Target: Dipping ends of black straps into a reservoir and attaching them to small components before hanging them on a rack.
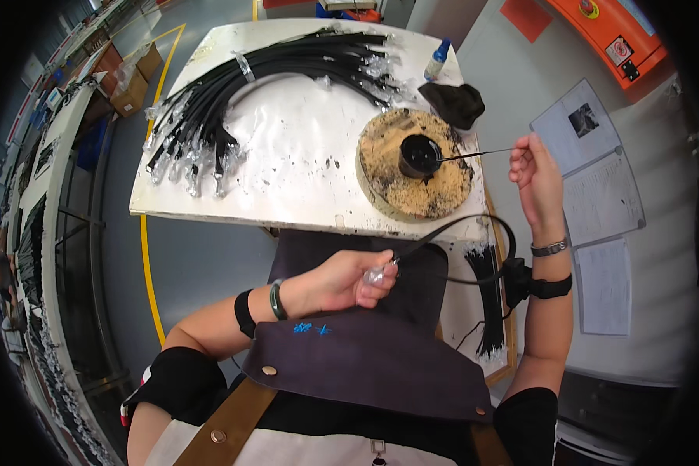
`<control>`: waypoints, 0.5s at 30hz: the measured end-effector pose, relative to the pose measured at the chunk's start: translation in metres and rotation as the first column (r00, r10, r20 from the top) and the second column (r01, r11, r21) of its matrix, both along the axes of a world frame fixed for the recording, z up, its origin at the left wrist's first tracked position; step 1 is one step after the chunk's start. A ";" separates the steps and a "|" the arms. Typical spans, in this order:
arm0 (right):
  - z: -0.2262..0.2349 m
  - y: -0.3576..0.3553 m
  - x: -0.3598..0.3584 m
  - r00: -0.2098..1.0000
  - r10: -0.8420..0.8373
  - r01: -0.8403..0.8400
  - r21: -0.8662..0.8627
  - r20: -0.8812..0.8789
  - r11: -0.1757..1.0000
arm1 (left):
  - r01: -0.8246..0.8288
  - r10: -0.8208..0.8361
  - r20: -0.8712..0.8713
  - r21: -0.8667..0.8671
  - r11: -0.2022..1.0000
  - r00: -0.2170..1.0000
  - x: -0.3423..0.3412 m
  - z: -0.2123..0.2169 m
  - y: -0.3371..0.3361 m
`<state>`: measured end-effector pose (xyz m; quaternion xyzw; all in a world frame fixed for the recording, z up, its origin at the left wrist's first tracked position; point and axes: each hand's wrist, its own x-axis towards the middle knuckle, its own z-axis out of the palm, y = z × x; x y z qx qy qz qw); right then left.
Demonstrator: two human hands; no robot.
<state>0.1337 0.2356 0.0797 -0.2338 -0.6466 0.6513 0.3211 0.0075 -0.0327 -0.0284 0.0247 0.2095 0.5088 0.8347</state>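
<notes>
My left hand (pixel 363 281) is closed in front of my apron, gripping the end of a black cable (pixel 457 220) near its clear plastic wrapping (pixel 374 275). From there the cable loops to the right, towards my right forearm. My right hand (pixel 534 177), raised to the right of the table, pinches a thin rod (pixel 485 153). The rod's dark far end reaches the rim of a small black pot (pixel 421 158). Glossy black matter shows inside the pot, which sits in the middle of a round tan, crumbly-looking base (pixel 382 180) with black smears.
A curved bundle of black cables (pixel 210 109) with plastic-wrapped ends lies on the white table (pixel 287 182). Behind the pot are a blue bottle (pixel 437 60) and a dark cloth (pixel 454 105). More black cables (pixel 489 303) lie below the table's right edge. Papers (pixel 604 202) hang at right.
</notes>
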 end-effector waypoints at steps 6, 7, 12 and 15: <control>0.006 -0.038 0.020 0.987 0.114 -0.105 -0.079 0.116 0.991 | -0.004 0.003 0.200 0.006 1.000 0.980 0.002 0.002 0.008; 0.004 -0.042 0.021 0.987 0.114 -0.105 -0.081 0.117 0.991 | -0.001 -0.004 0.232 0.023 1.000 0.973 0.002 0.001 0.009; -0.004 -0.049 0.025 0.973 0.157 -0.145 -0.081 0.170 0.986 | 0.004 -0.016 0.278 0.043 0.999 0.961 0.006 0.001 0.009; -0.005 -0.051 0.023 0.971 0.165 -0.153 -0.080 0.176 0.985 | 0.005 -0.018 0.272 0.051 0.999 0.962 0.007 0.002 0.008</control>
